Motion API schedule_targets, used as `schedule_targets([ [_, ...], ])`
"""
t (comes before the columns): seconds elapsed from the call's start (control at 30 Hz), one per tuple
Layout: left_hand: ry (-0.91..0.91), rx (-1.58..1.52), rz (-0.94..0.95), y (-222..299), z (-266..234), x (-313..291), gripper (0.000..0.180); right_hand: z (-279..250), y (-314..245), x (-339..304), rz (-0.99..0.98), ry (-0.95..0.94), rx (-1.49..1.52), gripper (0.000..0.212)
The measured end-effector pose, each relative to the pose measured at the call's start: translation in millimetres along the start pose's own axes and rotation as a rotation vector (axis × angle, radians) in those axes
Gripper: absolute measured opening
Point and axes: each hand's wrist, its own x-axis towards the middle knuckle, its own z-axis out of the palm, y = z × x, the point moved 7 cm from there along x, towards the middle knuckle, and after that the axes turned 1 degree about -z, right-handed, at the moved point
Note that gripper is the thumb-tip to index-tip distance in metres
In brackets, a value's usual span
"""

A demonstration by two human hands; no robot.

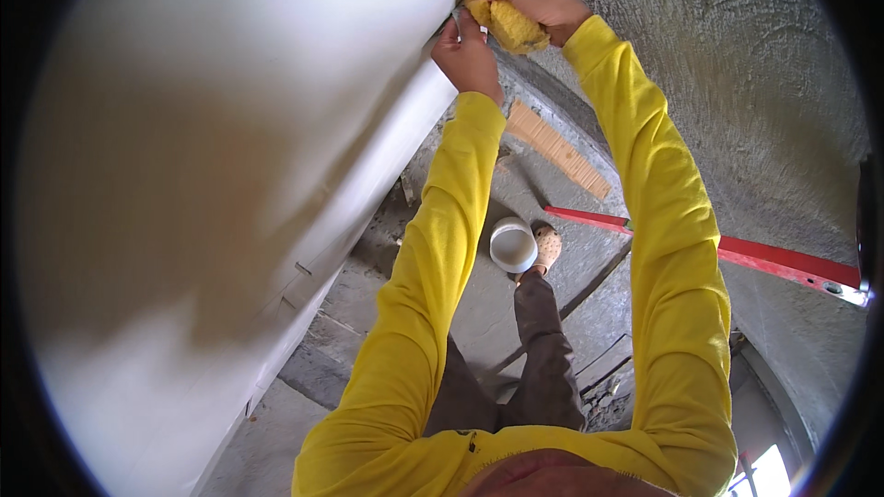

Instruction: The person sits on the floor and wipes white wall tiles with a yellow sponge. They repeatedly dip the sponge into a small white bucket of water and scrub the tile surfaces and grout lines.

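Observation:
A yellow sponge (517, 29) is squeezed in my right hand (550, 0), which is raised against the corner between two walls. The sponge bulges out on both sides of my thumb. Just below and left of it, my left hand (468, 63) is closed in a pinch at the edge of the smooth white wall (276, 64). What lies between those fingertips is too small to make out. On the right rises the rough grey plastered wall (718, 55), close beside my right hand.
A white bucket (500, 247) with pale contents stands on the grey floor (460, 299) next to my shoe (547, 247). A red bar like a spirit level (783, 262) slants behind my right arm. A ribbed cardboard strip (557, 149) lies along the right wall's foot.

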Motion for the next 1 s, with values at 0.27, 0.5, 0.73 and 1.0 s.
schedule_targets([
  [0.27,0.098,0.223,0.291,-5.0,1.9,0.4,0.023,4.7,15.4,-4.0,-0.04,0.105,0.063,0.033],
  [0.5,0.067,0.536,0.301,-9.7,-9.1,4.7,0.023,15.9,16.7,-6.3,0.002,0.147,0.221,0.034],
  [0.73,0.018,0.621,0.236,-17.1,-12.9,7.4,0.036,36.9,-3.9,-19.4,-0.144,0.149,-0.775,0.035],
  [1.0,-0.049,0.549,0.28,-19.9,-21.3,14.9,0.035,36.7,-30.8,-61.7,-0.7,0.134,-1.037,0.045],
])
